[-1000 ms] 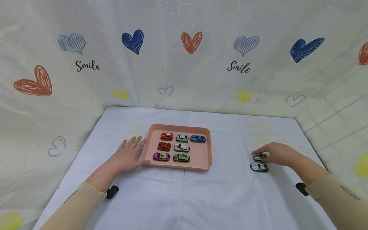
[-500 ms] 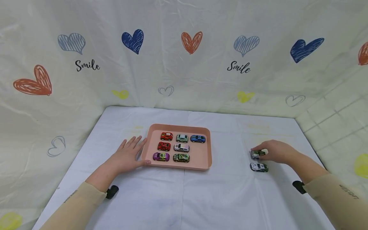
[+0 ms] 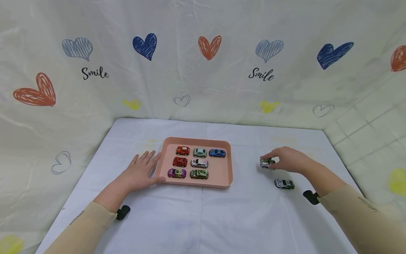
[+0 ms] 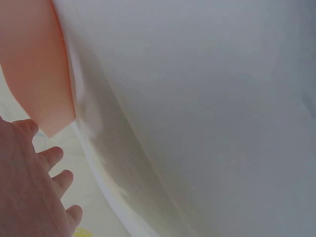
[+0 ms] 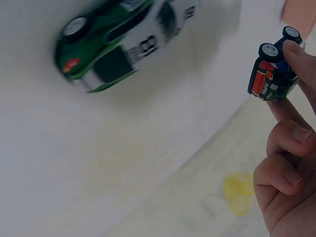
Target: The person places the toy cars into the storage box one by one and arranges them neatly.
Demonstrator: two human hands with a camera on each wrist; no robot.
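Note:
Between thumb and forefinger my right hand [image 3: 290, 160] pinches a small toy car [image 3: 265, 163], held just over the cloth to the right of the tray. The right wrist view shows that toy car [image 5: 271, 74] with red and dark green on its end. A silver-white and green toy car [image 3: 284, 184] sits on the cloth nearer me. My left hand [image 3: 136, 175] is spread flat, fingertips and thumb at the left edge of the pink tray [image 3: 223, 181]. Inside the tray stand several toy cars in rows, among them a blue car [image 3: 217, 153] and a purple car [image 3: 177, 173].
A white cloth [image 3: 203, 218] covers the table. Behind it hangs a pale sheet [image 3: 234, 95] printed with hearts, which continues along both sides. A black wrist camera [image 3: 123, 212] sticks out from the left sleeve, and another camera [image 3: 311, 197] from the right sleeve.
My right hand has lifted the pinched toy car and carried it left and away from me, apart from the silver-white and green car. The left hand stays at the tray.

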